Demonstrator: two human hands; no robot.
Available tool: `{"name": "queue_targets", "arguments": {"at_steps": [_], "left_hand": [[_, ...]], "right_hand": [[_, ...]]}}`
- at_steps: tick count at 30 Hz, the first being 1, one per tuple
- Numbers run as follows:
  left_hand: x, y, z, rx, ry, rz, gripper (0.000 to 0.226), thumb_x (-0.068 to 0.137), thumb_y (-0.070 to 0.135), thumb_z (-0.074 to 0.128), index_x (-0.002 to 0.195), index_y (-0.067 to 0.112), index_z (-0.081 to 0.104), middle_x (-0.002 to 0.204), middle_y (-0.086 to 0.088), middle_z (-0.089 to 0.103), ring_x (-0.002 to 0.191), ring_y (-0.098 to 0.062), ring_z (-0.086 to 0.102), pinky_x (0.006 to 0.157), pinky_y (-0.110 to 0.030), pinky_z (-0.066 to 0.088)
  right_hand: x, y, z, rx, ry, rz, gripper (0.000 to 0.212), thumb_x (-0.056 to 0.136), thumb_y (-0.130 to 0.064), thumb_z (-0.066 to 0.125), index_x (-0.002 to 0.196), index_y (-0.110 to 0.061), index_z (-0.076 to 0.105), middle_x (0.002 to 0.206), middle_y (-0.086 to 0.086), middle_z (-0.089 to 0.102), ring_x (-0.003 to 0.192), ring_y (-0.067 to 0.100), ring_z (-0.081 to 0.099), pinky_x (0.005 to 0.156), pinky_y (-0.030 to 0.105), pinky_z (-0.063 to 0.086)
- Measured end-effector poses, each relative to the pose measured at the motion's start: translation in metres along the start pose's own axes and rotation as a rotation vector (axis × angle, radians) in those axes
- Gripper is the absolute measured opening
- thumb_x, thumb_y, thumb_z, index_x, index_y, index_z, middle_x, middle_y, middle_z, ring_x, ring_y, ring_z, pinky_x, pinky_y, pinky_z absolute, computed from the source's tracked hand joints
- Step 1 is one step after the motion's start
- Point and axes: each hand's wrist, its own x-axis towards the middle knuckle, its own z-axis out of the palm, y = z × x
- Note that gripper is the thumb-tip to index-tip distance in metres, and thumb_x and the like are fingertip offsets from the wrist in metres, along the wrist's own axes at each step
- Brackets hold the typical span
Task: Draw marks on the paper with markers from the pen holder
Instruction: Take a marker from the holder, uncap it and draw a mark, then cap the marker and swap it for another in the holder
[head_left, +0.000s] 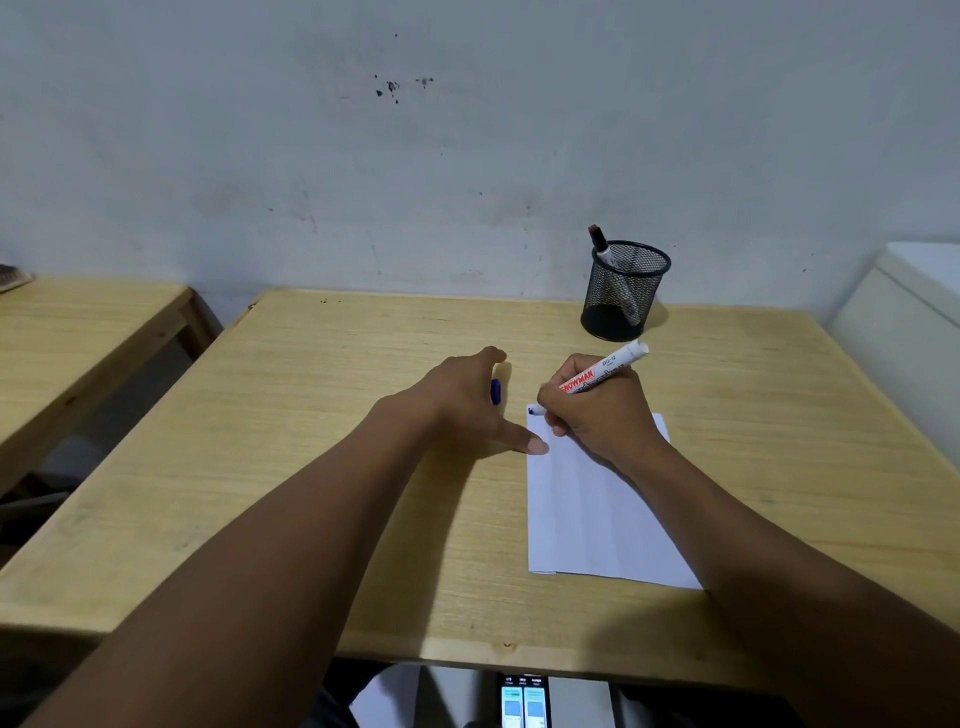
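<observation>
The fingers of the right hand are curled tight round a white Snowman marker, pinched low on the barrel in a writing grip, with its blue tip pressed at the top left corner of the paper, where a small blue mark already shows. The barrel leans back toward about two o'clock, its butt end pointing at the pen holder. Over at nine o'clock from that hand, the left hand lies spread and flat, thumb resting right on the sheet's left edge to pin it, and the fingers loosely over what looks like the blue cap on the desk; whether they actually grip it I can't tell. So the drawing step looks to be just starting: the first stroke is going down. Next, I'd judge, the tip needs dragging across with steady, light pressure while the thumb keeps the sheet from sliding. The paper is a plain white sheet, apparently folded, lying slightly askew at the desk's near right, otherwise blank. The black mesh pen holder stands at twelve o'clock from the writing hand, near the desk's far edge, with one dark red-capped marker leaning in it.
</observation>
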Motion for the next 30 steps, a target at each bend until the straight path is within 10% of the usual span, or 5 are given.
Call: {"name": "queue_targets", "arguments": {"at_steps": [9,16,30], "left_hand": [[0.005,-0.016,-0.011,-0.267,0.118,0.044,0.007,0.082,0.027,0.073,0.083,0.020,0.072,0.069,0.011,0.071,0.072,-0.011,0.068,0.065,-0.022,0.047],[0.009,0.006,-0.028,-0.891,0.122,0.100,0.015,0.090,0.011,0.073,0.102,0.002,0.071,0.085,-0.005,0.077,0.074,-0.020,0.073,0.071,-0.027,0.052],[0.015,0.035,-0.028,-1.090,0.027,0.164,0.005,0.091,0.013,0.072,0.094,0.008,0.070,0.081,-0.005,0.075,0.070,-0.018,0.071,0.070,-0.026,0.053]], "right_hand": [[0.015,-0.034,-0.027,0.463,0.141,0.273,0.011,0.086,-0.020,0.071,0.078,-0.015,0.064,0.055,0.002,0.060,0.040,0.009,0.043,0.043,0.019,0.028],[0.025,-0.074,-0.056,0.478,-0.122,0.240,0.016,0.093,-0.017,0.063,0.081,-0.008,0.070,0.065,0.009,0.068,0.047,0.013,0.062,0.047,0.022,0.043],[0.023,-0.074,-0.054,0.517,-0.158,0.216,0.014,0.095,-0.014,0.064,0.087,-0.005,0.070,0.067,0.011,0.071,0.050,0.014,0.065,0.050,0.022,0.046]]}}
